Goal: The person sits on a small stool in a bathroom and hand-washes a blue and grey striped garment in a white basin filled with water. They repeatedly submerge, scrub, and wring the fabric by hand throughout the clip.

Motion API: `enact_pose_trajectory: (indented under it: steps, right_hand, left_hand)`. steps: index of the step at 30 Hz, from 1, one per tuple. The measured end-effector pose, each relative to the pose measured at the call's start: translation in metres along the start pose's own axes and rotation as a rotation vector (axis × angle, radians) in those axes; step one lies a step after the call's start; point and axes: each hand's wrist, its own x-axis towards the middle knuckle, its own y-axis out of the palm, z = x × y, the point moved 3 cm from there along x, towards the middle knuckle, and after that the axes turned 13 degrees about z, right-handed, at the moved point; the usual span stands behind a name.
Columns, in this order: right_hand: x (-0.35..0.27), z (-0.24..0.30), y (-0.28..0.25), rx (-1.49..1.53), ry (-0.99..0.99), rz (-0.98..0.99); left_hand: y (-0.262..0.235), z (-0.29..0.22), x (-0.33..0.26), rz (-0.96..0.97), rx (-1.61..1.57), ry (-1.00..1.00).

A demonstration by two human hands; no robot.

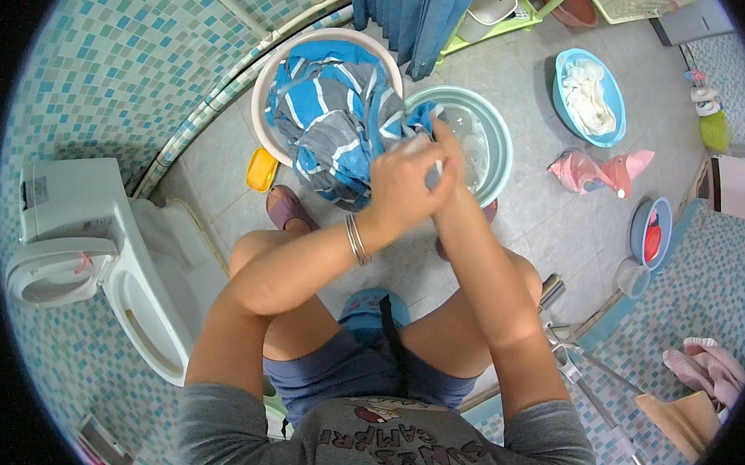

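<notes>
My left hand (401, 182), with silver bangles on its wrist, is closed on a bunched part of a striped blue, grey and white cloth (332, 118). Pressed close beside it, my right hand (450, 165) grips the same cloth, and a blue end shows just beyond the fingers. Most of the cloth lies heaped in a pale pink basin (262, 103) at the left, with part hanging over the near rim. Both hands are above the near left rim of a light green basin (503, 143), which holds water. My fingers hide the gripped folds.
A yellow dish (261, 169) sits by the pink basin. To the right are a light blue basin (559, 99) of white cloth, a pink plastic bag (587, 171) and a small blue basin (638, 232). A white toilet (128, 305) stands left; a blue curtain (415, 22) hangs ahead.
</notes>
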Motion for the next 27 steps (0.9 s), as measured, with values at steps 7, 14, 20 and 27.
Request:
enact_pose_trajectory:
  steps: [7, 14, 20, 27]
  right_hand:
    - [-0.043, 0.059, 0.049, 0.659, 0.209, -0.066]
    - [-0.04, 0.063, 0.056, 0.746, 0.257, -0.045]
    - [-0.003, 0.041, 0.009, 0.236, 0.224, 0.065]
    - [-0.051, 0.072, 0.07, 0.643, 0.28, -0.091]
  left_hand:
    - [-0.007, 0.031, 0.01, -0.123, -0.077, -0.242]
    - [-0.014, 0.036, 0.01, -0.193, -0.003, -0.122]
    - [0.0, 0.004, -0.003, -0.038, 0.007, -0.083]
    - [-0.025, 0.055, 0.018, -0.164, -0.203, -0.31]
